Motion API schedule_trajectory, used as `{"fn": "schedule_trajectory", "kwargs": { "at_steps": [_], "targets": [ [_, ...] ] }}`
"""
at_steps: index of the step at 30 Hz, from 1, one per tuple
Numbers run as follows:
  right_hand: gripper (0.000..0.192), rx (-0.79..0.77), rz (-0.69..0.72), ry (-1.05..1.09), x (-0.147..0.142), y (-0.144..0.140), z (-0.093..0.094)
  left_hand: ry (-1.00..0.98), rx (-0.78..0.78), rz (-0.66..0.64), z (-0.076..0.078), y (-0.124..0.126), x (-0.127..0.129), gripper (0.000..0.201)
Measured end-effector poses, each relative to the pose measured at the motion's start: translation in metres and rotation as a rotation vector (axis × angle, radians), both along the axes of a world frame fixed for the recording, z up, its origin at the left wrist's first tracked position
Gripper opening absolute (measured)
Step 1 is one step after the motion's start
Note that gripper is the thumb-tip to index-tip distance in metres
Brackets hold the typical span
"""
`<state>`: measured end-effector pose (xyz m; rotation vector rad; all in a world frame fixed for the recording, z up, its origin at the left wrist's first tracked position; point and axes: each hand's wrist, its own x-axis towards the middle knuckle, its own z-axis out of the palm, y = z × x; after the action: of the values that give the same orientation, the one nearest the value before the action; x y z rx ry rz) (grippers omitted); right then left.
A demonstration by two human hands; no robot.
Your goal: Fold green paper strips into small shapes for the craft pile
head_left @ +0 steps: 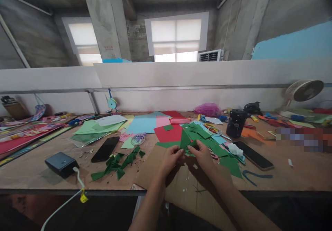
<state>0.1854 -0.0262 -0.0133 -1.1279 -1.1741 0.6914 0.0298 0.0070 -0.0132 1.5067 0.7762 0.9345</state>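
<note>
A folded piece of green paper [184, 139] is held up between my two hands, above a brown cardboard sheet [150, 167]. My left hand [172, 156] pinches its lower left edge with thumb and finger. On the other side, my right hand [201, 154] grips the lower right part, its thumb close to the left one. Behind the hands lie loose green paper pieces [199, 131] on top of one another, beside a red sheet [166, 136]. Several small folded green pieces [120, 163] are heaped on the table to the left.
A black phone [105, 149] and a dark box with a white cable [61, 164] lie left. To the right are a dark cup [236, 123], another phone [253, 155] and blue-grey tweezers or a similar tool [256, 177]. A fan [304, 90] stands far right. Coloured sheets [144, 122] cover the back.
</note>
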Motion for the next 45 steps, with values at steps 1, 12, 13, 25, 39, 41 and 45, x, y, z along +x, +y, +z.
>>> {"fn": "schedule_trajectory", "kwargs": {
  "at_steps": [1,12,13,25,39,41,45],
  "targets": [
    [0.026,-0.002,0.013,0.025,0.0,0.0,0.001,-0.008,-0.004,0.003,0.0,0.0,0.0,0.039],
    [0.047,-0.15,0.134,0.25,0.0,-0.001,0.004,0.029,0.018,0.045,-0.006,0.005,0.0,0.032],
    [0.042,-0.18,0.132,0.244,-0.001,-0.002,0.005,0.033,0.009,0.039,-0.006,0.005,0.0,0.032],
    [0.037,-0.159,0.002,0.212,0.001,-0.006,0.009,-0.01,-0.011,0.046,0.003,0.001,-0.003,0.045],
    [0.038,-0.129,0.031,0.212,0.002,-0.004,0.005,0.007,-0.032,0.028,0.005,-0.001,-0.003,0.025],
    [0.039,-0.129,0.022,0.197,0.002,-0.003,0.005,0.016,-0.025,0.028,0.004,-0.001,-0.002,0.023],
    [0.038,-0.107,0.006,0.193,0.001,-0.003,0.007,0.002,-0.043,0.02,0.003,-0.001,-0.001,0.022]
  ]
}}
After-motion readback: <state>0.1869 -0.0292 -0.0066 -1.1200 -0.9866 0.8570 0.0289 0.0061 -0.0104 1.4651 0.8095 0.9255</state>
